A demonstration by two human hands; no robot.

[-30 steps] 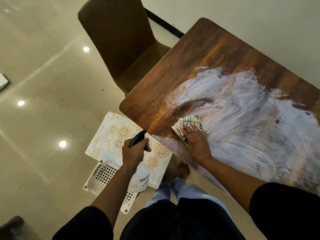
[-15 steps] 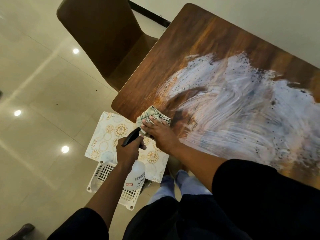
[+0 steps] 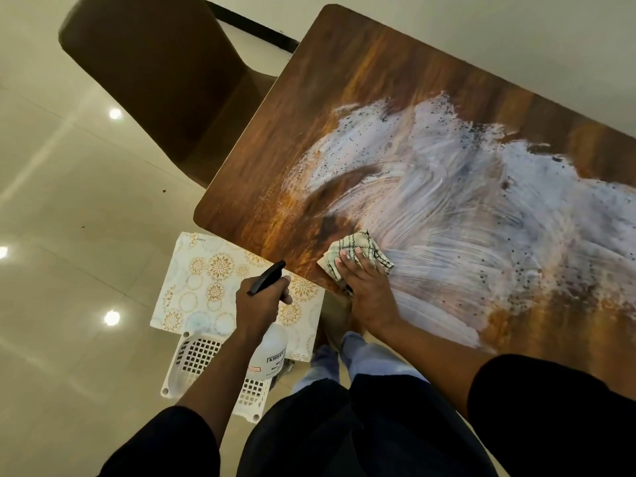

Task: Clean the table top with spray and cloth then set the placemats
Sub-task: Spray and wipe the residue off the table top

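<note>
The bench (image 3: 344,108) filled the right and centre of the frame, its wood top smeared with a wide white streaky film dotted with dark specks. You pressed your right hand (image 3: 366,287) flat on the one checked cloth (image 3: 354,251) near the bench's lower-left edge, fingers straight and spread over it. Your left hand (image 3: 260,301) was curled round the neck of the one spray bottle (image 3: 270,349), held off the bench at lower centre, its black nozzle pointing up and right.

To wipe well, you would have done best to keep the palm flat and run overlapping strokes from the bare wood into the film, folding the cloth to a fresh face as it loaded up; most of the film still lay to the right, so I judged the wiping far from done.

One patterned placemat (image 3: 206,280) showed at lower left, lying across one white lattice basket (image 3: 203,356) on the floor; whether more mats lay beneath it I could not tell. One brown chair (image 3: 155,80) stood at upper left.
</note>
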